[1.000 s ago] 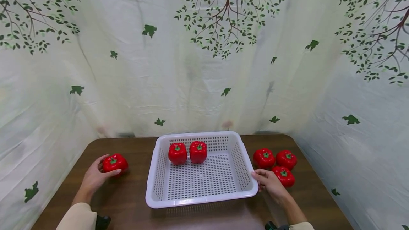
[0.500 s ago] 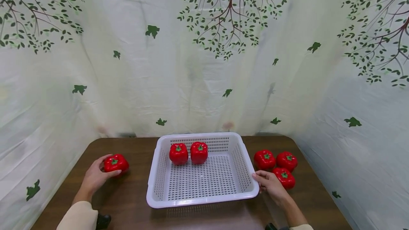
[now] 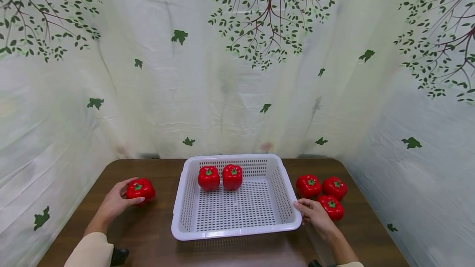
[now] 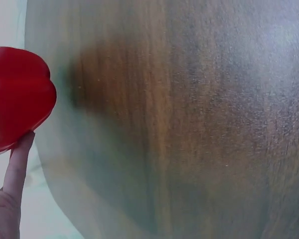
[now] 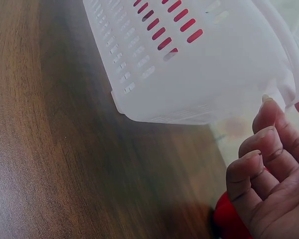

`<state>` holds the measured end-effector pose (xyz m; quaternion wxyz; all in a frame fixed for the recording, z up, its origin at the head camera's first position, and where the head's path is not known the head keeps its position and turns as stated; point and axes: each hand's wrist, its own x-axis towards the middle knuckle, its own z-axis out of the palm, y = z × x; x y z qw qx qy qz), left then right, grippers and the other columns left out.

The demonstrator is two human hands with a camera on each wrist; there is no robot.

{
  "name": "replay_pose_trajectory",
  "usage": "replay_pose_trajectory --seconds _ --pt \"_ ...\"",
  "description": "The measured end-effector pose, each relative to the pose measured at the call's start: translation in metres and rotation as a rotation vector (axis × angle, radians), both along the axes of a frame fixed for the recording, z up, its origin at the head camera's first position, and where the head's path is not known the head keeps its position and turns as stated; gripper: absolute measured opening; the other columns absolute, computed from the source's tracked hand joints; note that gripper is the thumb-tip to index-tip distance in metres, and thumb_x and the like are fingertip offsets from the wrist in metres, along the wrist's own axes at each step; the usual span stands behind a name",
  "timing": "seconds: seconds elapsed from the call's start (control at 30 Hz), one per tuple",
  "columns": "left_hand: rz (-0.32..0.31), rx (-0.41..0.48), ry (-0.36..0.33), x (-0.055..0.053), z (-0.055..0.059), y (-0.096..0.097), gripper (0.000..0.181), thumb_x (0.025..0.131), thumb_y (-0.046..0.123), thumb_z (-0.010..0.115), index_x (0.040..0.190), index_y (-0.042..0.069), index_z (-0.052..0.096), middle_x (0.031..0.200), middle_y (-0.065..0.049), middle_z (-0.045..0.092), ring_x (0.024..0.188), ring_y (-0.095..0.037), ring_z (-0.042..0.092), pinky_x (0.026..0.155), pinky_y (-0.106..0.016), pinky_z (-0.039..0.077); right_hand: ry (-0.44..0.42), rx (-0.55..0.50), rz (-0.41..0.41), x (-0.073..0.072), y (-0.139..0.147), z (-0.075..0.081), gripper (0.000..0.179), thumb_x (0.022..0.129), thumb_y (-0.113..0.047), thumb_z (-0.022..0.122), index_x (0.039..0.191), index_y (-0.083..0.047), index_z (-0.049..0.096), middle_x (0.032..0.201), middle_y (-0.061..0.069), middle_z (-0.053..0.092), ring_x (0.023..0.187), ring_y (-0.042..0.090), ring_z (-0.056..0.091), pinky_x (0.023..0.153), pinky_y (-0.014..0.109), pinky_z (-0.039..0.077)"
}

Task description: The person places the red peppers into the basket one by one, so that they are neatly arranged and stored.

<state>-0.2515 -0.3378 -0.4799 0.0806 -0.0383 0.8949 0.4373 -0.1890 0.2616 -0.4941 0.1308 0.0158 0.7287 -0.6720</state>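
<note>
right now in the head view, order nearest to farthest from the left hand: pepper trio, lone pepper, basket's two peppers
1. Lone pepper, in the left hand
2. Left pepper, inside the white basket
3. Right pepper, same basket
4. Pepper trio, right of the basket

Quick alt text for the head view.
Left hand grips a red pepper; right hand holds a white basket near its front right corner. Two peppers stand inside; three more sit right of it on a brown table.
</note>
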Motion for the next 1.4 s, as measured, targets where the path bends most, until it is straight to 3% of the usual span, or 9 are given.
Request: replay_pose_trajectory --seconds 0.3,0.53,0.77,0.97,1.4 --pt "-0.062 -0.006 0.033 0.0 0.016 0.011 0.1 0.072 0.041 0.082 0.147 0.004 0.027 0.142 -0.031 0.028 0.122 -0.053 0.032 0.085 -0.057 0.051 -0.007 0.008 -0.018 0.0 0.0 0.0 0.04 0.097 -0.03 0.057 0.115 0.006 0.058 0.091 0.004 0.068 0.071 0.016 0.058 0.062 0.024 0.048" --pt "-0.125 -0.088 0.133 0.001 0.034 0.024 0.094 0.074 0.04 0.081 0.145 0.004 0.032 0.138 -0.029 0.035 0.118 -0.05 0.038 0.081 -0.056 0.052 -0.009 0.01 -0.027 0.0 0.0 0.001 0.042 0.097 -0.031 0.057 0.117 0.006 0.057 0.091 0.004 0.068 0.071 0.016 0.059 0.061 0.023 0.048" --pt "-0.179 -0.082 0.232 0.001 0.048 0.035 0.086 0.075 0.034 0.081 0.142 0.005 0.036 0.136 -0.027 0.039 0.117 -0.049 0.04 0.078 -0.054 0.054 -0.006 0.012 -0.021 0.0 0.0 0.001 0.044 0.097 -0.032 0.056 0.119 0.006 0.058 0.094 0.005 0.069 0.072 0.017 0.059 0.062 0.024 0.049" --pt "-0.23 -0.06 0.277 0.0 0.06 0.042 0.083 0.076 0.03 0.081 0.141 0.005 0.036 0.136 -0.027 0.039 0.119 -0.05 0.041 0.078 -0.051 0.055 -0.008 0.016 -0.016 0.001 0.0 0.001 0.045 0.098 -0.032 0.056 0.12 0.006 0.057 0.095 0.005 0.069 0.072 0.017 0.059 0.063 0.025 0.049" --pt "-0.306 -0.119 0.333 -0.002 0.092 0.062 0.083 0.076 0.032 0.081 0.141 0.005 0.039 0.136 -0.026 0.042 0.118 -0.048 0.044 0.079 -0.05 0.056 -0.007 0.005 -0.014 0.003 -0.001 0.003 0.045 0.097 -0.033 0.056 0.12 0.005 0.057 0.093 0.005 0.069 0.07 0.016 0.059 0.062 0.024 0.049"
